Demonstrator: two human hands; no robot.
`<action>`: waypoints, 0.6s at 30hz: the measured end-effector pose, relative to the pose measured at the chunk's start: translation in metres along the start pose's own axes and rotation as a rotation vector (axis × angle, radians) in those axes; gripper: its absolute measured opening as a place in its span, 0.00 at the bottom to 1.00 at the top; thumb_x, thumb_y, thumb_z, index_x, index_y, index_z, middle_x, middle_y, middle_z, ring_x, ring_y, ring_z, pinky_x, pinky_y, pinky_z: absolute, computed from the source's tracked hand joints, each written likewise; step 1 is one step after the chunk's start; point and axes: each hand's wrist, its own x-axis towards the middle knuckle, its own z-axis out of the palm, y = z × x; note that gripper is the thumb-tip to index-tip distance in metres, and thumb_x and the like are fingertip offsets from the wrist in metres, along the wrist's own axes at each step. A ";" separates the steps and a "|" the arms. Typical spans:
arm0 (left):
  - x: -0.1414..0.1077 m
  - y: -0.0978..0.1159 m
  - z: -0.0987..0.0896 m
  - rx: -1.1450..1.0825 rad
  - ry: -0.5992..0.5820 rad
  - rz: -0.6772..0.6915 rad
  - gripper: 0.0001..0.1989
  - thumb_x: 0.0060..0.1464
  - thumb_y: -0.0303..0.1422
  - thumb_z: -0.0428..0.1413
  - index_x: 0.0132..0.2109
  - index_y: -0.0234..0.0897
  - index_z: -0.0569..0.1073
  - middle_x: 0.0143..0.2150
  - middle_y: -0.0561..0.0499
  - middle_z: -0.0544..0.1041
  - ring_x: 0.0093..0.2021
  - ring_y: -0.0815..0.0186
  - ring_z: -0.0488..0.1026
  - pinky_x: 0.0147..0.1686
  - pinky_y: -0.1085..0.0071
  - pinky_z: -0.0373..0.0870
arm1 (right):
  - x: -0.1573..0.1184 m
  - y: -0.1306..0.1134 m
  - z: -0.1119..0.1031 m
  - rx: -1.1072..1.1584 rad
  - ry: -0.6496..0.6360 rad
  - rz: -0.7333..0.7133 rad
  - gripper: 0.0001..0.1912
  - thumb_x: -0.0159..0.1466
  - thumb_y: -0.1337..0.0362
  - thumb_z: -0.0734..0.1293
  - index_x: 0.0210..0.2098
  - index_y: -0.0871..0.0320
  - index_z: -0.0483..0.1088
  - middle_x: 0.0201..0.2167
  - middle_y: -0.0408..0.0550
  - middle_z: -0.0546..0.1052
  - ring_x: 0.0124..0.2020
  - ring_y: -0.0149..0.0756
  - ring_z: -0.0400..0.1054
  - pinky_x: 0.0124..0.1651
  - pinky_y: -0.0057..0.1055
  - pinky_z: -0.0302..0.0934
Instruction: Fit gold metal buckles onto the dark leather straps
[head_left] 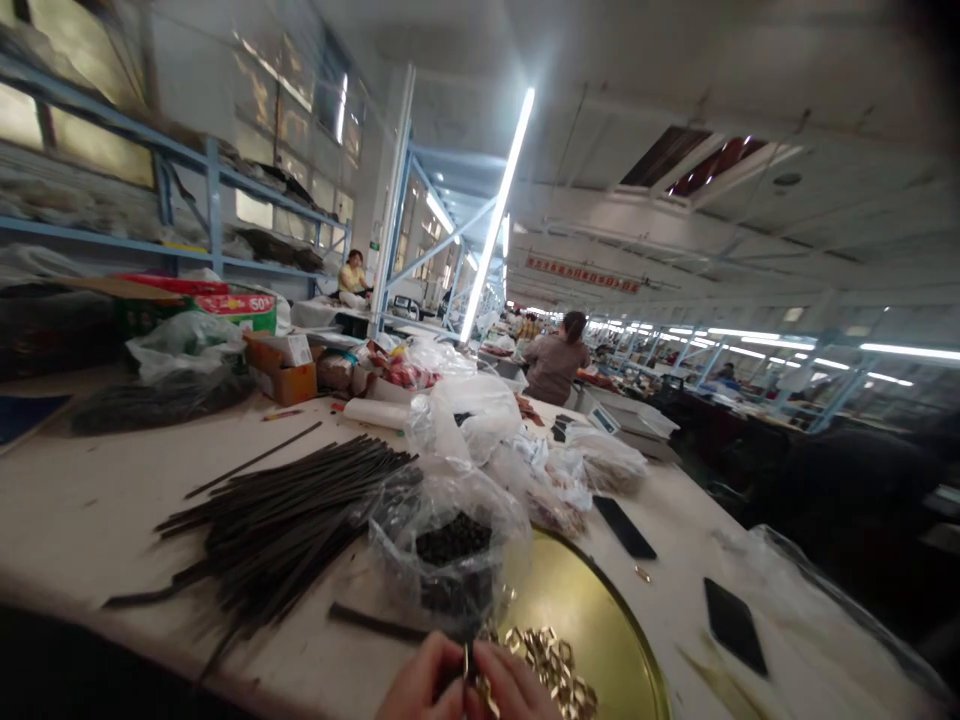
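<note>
At the bottom centre, my left hand point(425, 682) and my right hand point(513, 686) meet, both closed in a pinch. Between their fingertips is a small gold metal ring point(468, 660) with something dark at it; the fingers hide the rest. A dark flat strip point(375, 622) lies by my left hand. Beside my right hand, many gold metal rings point(551, 660) lie heaped on a round gold tray point(626, 620). Just beyond my hands, an open clear plastic bag point(390, 530) holds small black pieces point(454, 540).
A pile of long dark strips point(292, 520) covers the table's left part. Two dark phone-like slabs point(624, 527) point(735, 626) lie at right. Farther back are plastic bags point(480, 410), an orange box point(281, 370) and blue shelving point(214, 200). Another person point(555, 360) works beyond.
</note>
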 end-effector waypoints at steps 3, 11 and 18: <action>-0.006 -0.001 0.006 -0.072 0.065 0.079 0.07 0.49 0.34 0.51 0.33 0.35 0.64 0.27 0.55 0.67 0.23 0.72 0.64 0.25 0.74 0.62 | -0.053 0.010 0.012 -0.108 -0.038 -0.085 0.15 0.58 0.66 0.64 0.45 0.50 0.71 0.41 0.51 0.76 0.43 0.42 0.70 0.46 0.39 0.65; -0.014 0.012 0.003 -0.142 0.046 0.014 0.08 0.48 0.34 0.51 0.35 0.34 0.63 0.26 0.56 0.67 0.23 0.73 0.65 0.24 0.75 0.61 | -0.051 0.024 0.015 -0.403 0.008 -0.377 0.17 0.59 0.70 0.62 0.49 0.60 0.68 0.40 0.55 0.76 0.41 0.38 0.71 0.43 0.34 0.68; -0.002 0.014 0.007 -0.164 0.076 -0.003 0.09 0.47 0.36 0.53 0.33 0.34 0.63 0.23 0.58 0.65 0.21 0.73 0.63 0.23 0.75 0.59 | -0.048 0.032 0.015 -0.405 0.017 -0.326 0.16 0.60 0.71 0.60 0.47 0.60 0.67 0.40 0.55 0.76 0.41 0.37 0.71 0.44 0.34 0.68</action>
